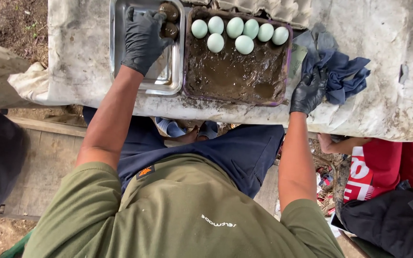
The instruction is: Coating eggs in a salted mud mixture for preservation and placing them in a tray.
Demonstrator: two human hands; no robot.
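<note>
Head view: left hand (142, 38) lies flat, released, on steel tray (115, 48) at upper left; right hand (308, 91) clenches blue cloth (342, 74).

Steel tray (120, 57) left of mud tray (235, 79), cloth (345, 71) right.

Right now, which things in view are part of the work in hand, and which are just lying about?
In use:
left hand over the metal tray
mud-coated eggs
pale green eggs
mud tray
right hand on the blue cloth

Lying about:
egg carton
table cover
</note>
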